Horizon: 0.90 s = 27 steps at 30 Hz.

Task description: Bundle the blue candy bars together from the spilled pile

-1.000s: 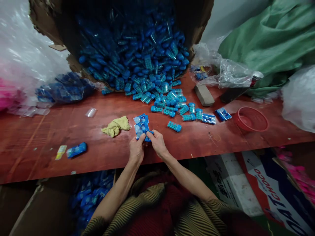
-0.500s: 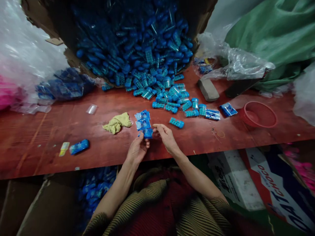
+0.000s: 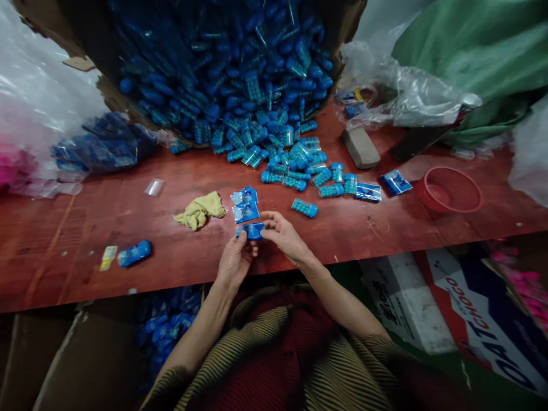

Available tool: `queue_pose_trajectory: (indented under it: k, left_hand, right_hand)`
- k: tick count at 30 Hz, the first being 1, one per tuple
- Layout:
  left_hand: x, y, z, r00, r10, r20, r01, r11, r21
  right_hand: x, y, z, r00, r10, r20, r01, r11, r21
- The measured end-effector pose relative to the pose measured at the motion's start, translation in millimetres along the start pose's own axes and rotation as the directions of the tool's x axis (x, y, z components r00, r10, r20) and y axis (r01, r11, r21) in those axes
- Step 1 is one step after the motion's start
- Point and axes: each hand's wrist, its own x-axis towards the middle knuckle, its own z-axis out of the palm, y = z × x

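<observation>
Blue packet [image 3: 252, 230], one: above the near part of the red table [image 3: 141, 220], between the two hands; its lower left edge is covered by a thumb, and its print is too small to read.
Left hand [image 3: 235, 260]: thumb and fingers clamped on the packet's left end; some fingertips hidden beneath.
Right hand [image 3: 283, 237]: fingers curled at the packet's right end; whether they pinch it cannot be told.
Flat packets [image 3: 245, 212], two: on the table just beyond the held one, the farther partly overlapped by the nearer.
Yellow cloth [image 3: 201, 210]: crumpled, left of these.
Blue-capped containers [image 3: 257, 137]: heaped, spilling from a torn cardboard box [image 3: 47, 23]; the box is cut off by the top edge, its interior lost in shadow.
Dark object [image 3: 422, 140]: partly covered by clear plastic [image 3: 411, 97]; identity unclear.
Printed carton [image 3: 475, 319]: below the table, cropped at right.
</observation>
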Motion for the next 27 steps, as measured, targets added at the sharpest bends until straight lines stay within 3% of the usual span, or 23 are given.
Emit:
queue_pose_trajectory:
  k: [7,11,16,21,23,24,25,27]
  left_hand:
    - [-1.7,-4.6,-1.1,0.998,-0.03,0.06,0.03,1.0,0.006]
    - [-5.1,-4.5,-0.6,0.995,-0.01,0.1,0.0,0.995,0.104]
    - [-4.1,-3.1,-0.3,1.0,-0.005,0.029,0.002,0.995,0.103]
    - [-5.4,-2.7,2.5,0.993,-0.116,-0.015,0.115,0.993,-0.024]
    - [-7.6,-1.7,4.0,0.986,-0.163,-0.043,0.159,0.985,-0.072]
    - [-8.8,-1.0,4.8,0.982,-0.182,-0.052,0.177,0.98,-0.092]
    - [-9.9,-0.4,5.6,0.978,-0.2,-0.056,0.193,0.975,-0.11]
    - [-11.3,0.6,7.3,0.973,-0.224,-0.054,0.214,0.966,-0.143]
  right_hand:
    - [-0.3,3.7,-0.8,0.998,0.008,0.058,-0.012,0.998,0.066]
    - [3.1,11.9,-2.6,0.996,-0.087,0.001,0.087,0.995,-0.047]
    - [3.2,19.8,0.3,0.97,-0.22,-0.107,0.19,0.953,-0.237]
    - [1.7,6.6,-9.1,0.969,-0.212,0.126,0.242,0.917,-0.318]
    - [1.8,-2.8,-24.2,0.938,-0.311,0.155,0.347,0.799,-0.492]
    - [2.2,-6.8,-33.6,0.917,-0.378,0.125,0.368,0.686,-0.628]
    - [2.9,-9.8,-43.6,0.896,-0.439,0.073,0.33,0.545,-0.771]
    - [5.0,-11.8,-62.4,0.875,-0.483,-0.029,0.12,0.274,-0.954]
